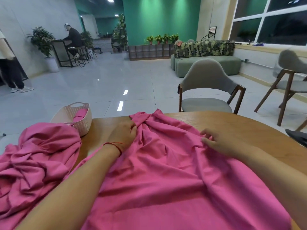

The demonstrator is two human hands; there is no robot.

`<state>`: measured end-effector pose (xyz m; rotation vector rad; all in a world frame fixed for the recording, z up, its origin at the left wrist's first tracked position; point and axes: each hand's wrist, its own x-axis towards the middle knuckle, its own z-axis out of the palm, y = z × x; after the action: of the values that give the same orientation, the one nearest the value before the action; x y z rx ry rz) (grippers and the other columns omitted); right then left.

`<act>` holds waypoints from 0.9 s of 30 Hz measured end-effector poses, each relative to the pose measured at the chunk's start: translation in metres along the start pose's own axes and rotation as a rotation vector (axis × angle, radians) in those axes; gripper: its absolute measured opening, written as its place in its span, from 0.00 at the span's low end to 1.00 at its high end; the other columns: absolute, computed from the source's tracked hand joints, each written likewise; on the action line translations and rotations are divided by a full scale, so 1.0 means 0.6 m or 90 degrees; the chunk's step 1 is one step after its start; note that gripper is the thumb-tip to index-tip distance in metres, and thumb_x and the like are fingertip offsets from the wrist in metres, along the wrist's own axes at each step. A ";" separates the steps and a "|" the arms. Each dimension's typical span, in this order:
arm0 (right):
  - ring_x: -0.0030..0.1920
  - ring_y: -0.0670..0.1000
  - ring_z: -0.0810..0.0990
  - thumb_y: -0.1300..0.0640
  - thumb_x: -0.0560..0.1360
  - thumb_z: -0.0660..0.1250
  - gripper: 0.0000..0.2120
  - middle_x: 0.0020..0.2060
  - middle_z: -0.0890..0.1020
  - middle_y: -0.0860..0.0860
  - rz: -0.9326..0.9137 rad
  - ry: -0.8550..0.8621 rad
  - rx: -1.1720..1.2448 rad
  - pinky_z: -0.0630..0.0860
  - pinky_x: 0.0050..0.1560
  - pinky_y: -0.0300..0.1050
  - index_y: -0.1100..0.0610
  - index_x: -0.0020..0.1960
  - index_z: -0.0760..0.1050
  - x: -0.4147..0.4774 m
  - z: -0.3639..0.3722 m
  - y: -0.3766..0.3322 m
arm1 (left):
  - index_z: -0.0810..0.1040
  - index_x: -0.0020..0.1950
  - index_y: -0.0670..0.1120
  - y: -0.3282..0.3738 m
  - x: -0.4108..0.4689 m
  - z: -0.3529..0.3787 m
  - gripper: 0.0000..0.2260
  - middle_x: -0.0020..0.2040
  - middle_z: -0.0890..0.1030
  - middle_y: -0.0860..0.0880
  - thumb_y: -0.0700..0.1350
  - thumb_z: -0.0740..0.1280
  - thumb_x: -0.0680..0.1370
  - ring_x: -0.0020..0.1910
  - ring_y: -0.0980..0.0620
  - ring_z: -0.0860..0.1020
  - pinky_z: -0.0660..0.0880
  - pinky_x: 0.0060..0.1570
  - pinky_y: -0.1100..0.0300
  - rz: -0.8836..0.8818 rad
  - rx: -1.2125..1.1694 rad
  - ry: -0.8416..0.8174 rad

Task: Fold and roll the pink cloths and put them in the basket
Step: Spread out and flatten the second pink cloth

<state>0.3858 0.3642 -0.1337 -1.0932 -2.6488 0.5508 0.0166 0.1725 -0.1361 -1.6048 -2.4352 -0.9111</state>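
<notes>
Centrally, left hand (122, 132) grips the pink cloth (157, 171) at its bunched far edge, right hand (216, 142) pinches a fold; basket (85, 125) beyond left hand.

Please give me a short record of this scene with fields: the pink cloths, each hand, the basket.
table: wooden
spread cloth: wrinkled, across the table before the person
left hand: grips a gathered fold of the spread cloth
right hand: pinches a fold of the same cloth
pile: crumpled pink cloth, left side
basket: white, far left, holds one pink roll
</notes>
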 end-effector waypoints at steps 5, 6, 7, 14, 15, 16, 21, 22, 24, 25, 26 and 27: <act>0.47 0.41 0.80 0.45 0.80 0.68 0.10 0.48 0.83 0.36 -0.013 0.050 -0.013 0.79 0.54 0.49 0.41 0.60 0.80 0.122 0.006 -0.080 | 0.80 0.59 0.47 -0.004 0.092 0.020 0.13 0.58 0.82 0.43 0.52 0.62 0.82 0.57 0.41 0.80 0.76 0.58 0.50 -0.130 -0.015 -0.036; 0.47 0.41 0.81 0.46 0.80 0.67 0.10 0.48 0.84 0.36 -0.009 0.048 0.004 0.79 0.55 0.49 0.41 0.60 0.80 0.149 0.014 -0.091 | 0.79 0.60 0.47 -0.008 0.108 0.029 0.14 0.59 0.82 0.44 0.54 0.61 0.83 0.58 0.42 0.80 0.76 0.58 0.51 -0.154 -0.015 -0.048; 0.47 0.41 0.82 0.46 0.79 0.67 0.10 0.49 0.84 0.37 0.000 0.047 0.025 0.80 0.56 0.50 0.41 0.60 0.80 0.178 0.023 -0.101 | 0.79 0.60 0.47 -0.013 0.125 0.039 0.15 0.60 0.82 0.44 0.54 0.60 0.83 0.58 0.42 0.79 0.74 0.58 0.52 -0.176 -0.014 -0.057; 0.58 0.52 0.82 0.42 0.77 0.67 0.19 0.60 0.84 0.47 0.104 0.010 0.149 0.78 0.61 0.50 0.48 0.64 0.80 0.358 0.087 -0.156 | 0.80 0.47 0.52 -0.028 0.200 0.100 0.04 0.47 0.82 0.52 0.49 0.72 0.75 0.48 0.48 0.81 0.73 0.47 0.60 -0.248 -0.144 -0.144; 0.55 0.51 0.83 0.42 0.77 0.68 0.15 0.56 0.86 0.46 0.106 0.008 0.161 0.79 0.60 0.50 0.48 0.59 0.82 0.373 0.099 -0.158 | 0.79 0.46 0.55 -0.028 0.200 0.113 0.05 0.46 0.82 0.53 0.48 0.73 0.73 0.48 0.49 0.81 0.74 0.47 0.60 -0.219 -0.143 -0.142; 0.52 0.50 0.84 0.43 0.76 0.69 0.13 0.52 0.86 0.46 0.099 0.015 0.166 0.80 0.58 0.51 0.48 0.55 0.83 0.381 0.113 -0.157 | 0.78 0.46 0.57 -0.026 0.194 0.124 0.06 0.45 0.81 0.56 0.48 0.73 0.74 0.47 0.51 0.81 0.73 0.46 0.61 -0.187 -0.136 -0.134; 0.43 0.49 0.81 0.49 0.77 0.71 0.02 0.38 0.82 0.43 0.052 0.155 0.204 0.76 0.44 0.49 0.46 0.46 0.79 0.383 0.169 -0.129 | 0.79 0.46 0.56 -0.036 0.173 0.159 0.05 0.44 0.81 0.58 0.48 0.74 0.76 0.43 0.56 0.78 0.72 0.43 0.61 -0.065 -0.091 0.011; 0.41 0.47 0.80 0.49 0.77 0.72 0.04 0.36 0.82 0.43 0.043 0.174 0.226 0.75 0.43 0.48 0.46 0.45 0.78 0.379 0.169 -0.123 | 0.79 0.46 0.55 -0.041 0.174 0.160 0.04 0.43 0.82 0.58 0.49 0.74 0.77 0.43 0.56 0.78 0.72 0.43 0.60 -0.067 -0.093 0.024; 0.39 0.42 0.78 0.48 0.77 0.73 0.05 0.34 0.81 0.43 0.020 0.200 0.235 0.73 0.41 0.45 0.47 0.45 0.78 0.377 0.164 -0.112 | 0.80 0.47 0.53 -0.055 0.180 0.161 0.04 0.40 0.81 0.56 0.51 0.73 0.78 0.40 0.55 0.78 0.71 0.41 0.59 -0.108 -0.135 0.050; 0.39 0.42 0.78 0.48 0.77 0.73 0.05 0.34 0.80 0.43 0.017 0.213 0.234 0.73 0.40 0.46 0.47 0.46 0.79 0.378 0.161 -0.105 | 0.81 0.47 0.52 -0.063 0.184 0.161 0.05 0.39 0.81 0.56 0.51 0.73 0.79 0.39 0.56 0.78 0.71 0.40 0.59 -0.136 -0.167 0.069; 0.39 0.42 0.78 0.48 0.78 0.73 0.05 0.35 0.81 0.43 0.024 0.231 0.242 0.72 0.41 0.48 0.48 0.46 0.79 0.382 0.159 -0.098 | 0.81 0.47 0.52 -0.069 0.189 0.159 0.05 0.38 0.81 0.55 0.52 0.72 0.79 0.38 0.57 0.78 0.72 0.40 0.59 -0.165 -0.195 0.089; 0.39 0.42 0.78 0.49 0.78 0.73 0.05 0.36 0.81 0.43 0.037 0.251 0.259 0.72 0.42 0.48 0.48 0.46 0.80 0.385 0.156 -0.092 | 0.81 0.47 0.52 -0.076 0.194 0.155 0.06 0.37 0.81 0.55 0.52 0.71 0.80 0.37 0.59 0.78 0.73 0.39 0.59 -0.190 -0.214 0.106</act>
<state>0.1577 0.4693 -0.1811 -1.0280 -2.0587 0.7551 -0.0518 0.3026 -0.1875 -1.1962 -2.5452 -1.5046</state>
